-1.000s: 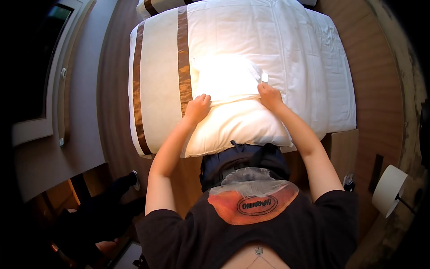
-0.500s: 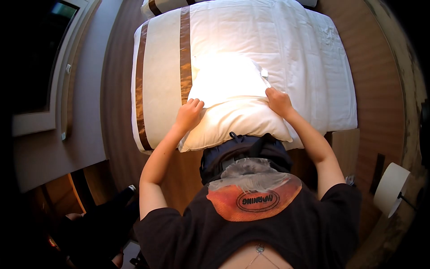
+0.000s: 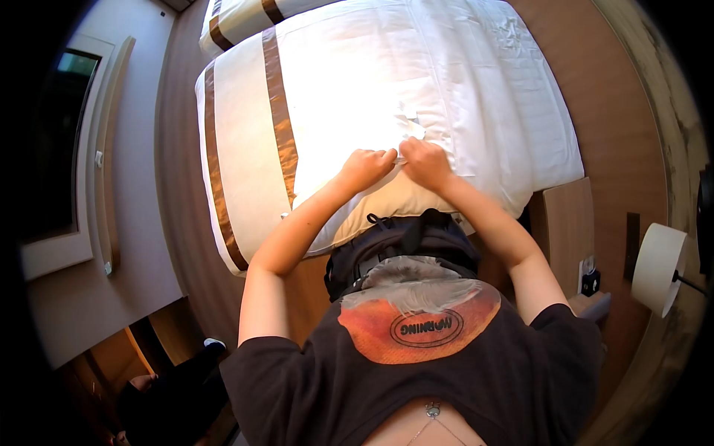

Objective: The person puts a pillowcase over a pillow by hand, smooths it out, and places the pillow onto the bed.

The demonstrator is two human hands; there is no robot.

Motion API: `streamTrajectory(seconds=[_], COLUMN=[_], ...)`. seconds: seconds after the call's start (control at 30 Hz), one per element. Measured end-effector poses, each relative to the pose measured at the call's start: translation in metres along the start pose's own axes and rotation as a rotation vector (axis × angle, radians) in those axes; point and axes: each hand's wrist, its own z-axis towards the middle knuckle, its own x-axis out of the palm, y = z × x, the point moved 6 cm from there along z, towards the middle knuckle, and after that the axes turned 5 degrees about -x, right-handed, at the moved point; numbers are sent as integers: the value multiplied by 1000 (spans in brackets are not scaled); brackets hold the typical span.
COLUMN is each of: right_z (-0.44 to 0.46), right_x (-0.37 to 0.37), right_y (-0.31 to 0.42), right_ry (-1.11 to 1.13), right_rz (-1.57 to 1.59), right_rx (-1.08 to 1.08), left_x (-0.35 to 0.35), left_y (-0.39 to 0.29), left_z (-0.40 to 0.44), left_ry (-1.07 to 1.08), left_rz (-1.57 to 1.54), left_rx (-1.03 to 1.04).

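Observation:
A pillow (image 3: 401,201) lies at the near edge of the white bed (image 3: 513,111), against my waist, with a white pillowcase (image 3: 327,171) over much of it. Strong glare washes out the far part of the case. My left hand (image 3: 370,168) is closed on the case's edge, fingers pinched. Close beside it on the right, my right hand (image 3: 425,162) is also closed on the edge, just below a small white tag (image 3: 413,129). The two hands are nearly touching above the middle of the pillow.
A bed runner (image 3: 245,149) with brown bands crosses the bed's left side. Another bed (image 3: 238,22) stands beyond. A lamp (image 3: 658,269) and a wooden cabinet (image 3: 567,223) are on the right. Another person in dark clothes (image 3: 175,398) is at the lower left.
My hands have come from the two sides of the pillow to its middle, close together. The pillowcase now covers more of the pillow, and the view has turned slightly.

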Motion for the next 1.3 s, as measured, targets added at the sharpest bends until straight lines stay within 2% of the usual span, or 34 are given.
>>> streamTrajectory(seconds=[0.03, 0.13, 0.3, 0.4, 0.5, 0.53, 0.63, 0.73, 0.83, 0.93, 1.03, 1.13, 1.2, 1.3], right_z=[7, 9, -20, -54, -105, -118, -151, -191, -217, -218, -195, -153, -125, -87], right_x=[1, 10, 5, 16, 53, 62, 80, 108, 144, 153, 134, 136, 127, 75], right_y=[11, 9, -37, -71, -107, -111, -118, -131, -141, -136, -119, -111, -106, -100], right_ry=[-53, -40, 46, 100, 376, 436, 326, 54, 275, 375, 97, -174, -139, -93], right_rz=[88, 29, -67, -77, -25, 63, 96, 12, 293, 452, 595, 863, 827, 689], right_rx=[6, 67, 185, 363, 816, 906, 1030, 1135, 1257, 1252, 1301, 1204, 1189, 1092], left_x=[-1, -3, 9, 17, 20, 21, 20, 17, 13, 7, -5, -6, 3, 8], left_y=[-2, -2, -2, -14, -17, -17, -13, -11, -2, 7, -6, -37, -40, -23], left_z=[1, -3, -13, -7, -6, -8, -15, -16, -15, -14, -4, 16, 25, 33], left_ry=[3, 43, 287, 420, 527, 563, 582, 642, 677, 734, 480, 334, 285, 179], left_rz=[-33, -30, 87, 107, 114, 111, 46, 38, 48, -1, -214, -170, -125, -64], left_rx=[4, 22, -2, 18, 51, 59, 73, 35, -41, -180, -209, -119, -210, -296])
